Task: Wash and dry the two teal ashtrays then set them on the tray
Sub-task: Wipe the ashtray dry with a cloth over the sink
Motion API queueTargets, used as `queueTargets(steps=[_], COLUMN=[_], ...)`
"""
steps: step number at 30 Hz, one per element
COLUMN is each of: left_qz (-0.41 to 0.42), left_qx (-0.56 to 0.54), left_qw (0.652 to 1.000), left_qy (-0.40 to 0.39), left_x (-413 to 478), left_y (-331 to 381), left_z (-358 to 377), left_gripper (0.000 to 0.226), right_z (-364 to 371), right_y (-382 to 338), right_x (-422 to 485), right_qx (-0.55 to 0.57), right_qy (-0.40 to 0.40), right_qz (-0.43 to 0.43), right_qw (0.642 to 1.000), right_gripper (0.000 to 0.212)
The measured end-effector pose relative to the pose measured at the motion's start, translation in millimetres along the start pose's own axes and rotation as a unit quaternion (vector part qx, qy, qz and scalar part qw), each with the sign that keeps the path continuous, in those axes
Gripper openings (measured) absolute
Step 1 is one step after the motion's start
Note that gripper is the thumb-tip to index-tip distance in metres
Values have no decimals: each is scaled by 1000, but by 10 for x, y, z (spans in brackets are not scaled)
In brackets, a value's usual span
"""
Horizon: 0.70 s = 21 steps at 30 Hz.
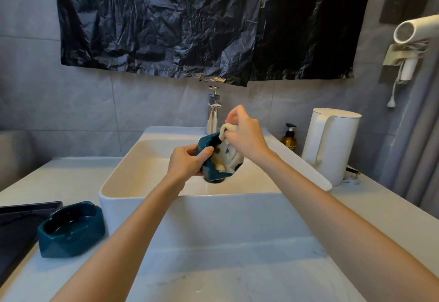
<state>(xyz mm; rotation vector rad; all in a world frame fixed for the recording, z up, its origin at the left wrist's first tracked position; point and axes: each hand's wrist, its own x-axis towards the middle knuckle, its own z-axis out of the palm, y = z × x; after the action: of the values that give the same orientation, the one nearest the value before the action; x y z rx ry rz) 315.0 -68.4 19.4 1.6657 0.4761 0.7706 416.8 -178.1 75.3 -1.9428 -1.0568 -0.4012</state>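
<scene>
Head view, left hand (187,161) grip clamping tilted teal ashtray (210,159), right hand (244,133) grip pinching cloth (226,156) inside it

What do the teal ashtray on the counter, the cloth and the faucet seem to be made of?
Ashtray on the counter: probably glazed ceramic, with thick walls and a glossy sheen. Cloth in the right hand: soft fabric, maybe terry; cream, fuzzy and folded. Faucet: polished metal, likely chrome, with mirror-like reflections.

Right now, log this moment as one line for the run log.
left hand: holds ashtray over sink | right hand: wipes inside with cloth | second ashtray: on counter beside tray
</scene>
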Motion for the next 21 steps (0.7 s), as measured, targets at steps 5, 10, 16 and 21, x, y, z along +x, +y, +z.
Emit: queueTargets(steps=[5,10,16,21], left_qz=[-7,-11,-33,-47], left_qx=[-31,-15,-22,-49], left_qw=[999,1000,999,997], left_qy=[18,11,20,40], left_x=[-3,-9,-8,-10], left_y=[17,25,41,54], left_z=[-26,-10,1,-30], left_gripper=[22,26,29,30], right_z=[-139,-435,-274,60], right_y=[49,99,68,75], right_x=[98,211,164,-100], right_qx=[54,57,123,179], right_qy=[120,273,187,28], right_qz=[17,30,51,47], right_qw=[991,960,973,982], right_gripper=[21,23,17,17])
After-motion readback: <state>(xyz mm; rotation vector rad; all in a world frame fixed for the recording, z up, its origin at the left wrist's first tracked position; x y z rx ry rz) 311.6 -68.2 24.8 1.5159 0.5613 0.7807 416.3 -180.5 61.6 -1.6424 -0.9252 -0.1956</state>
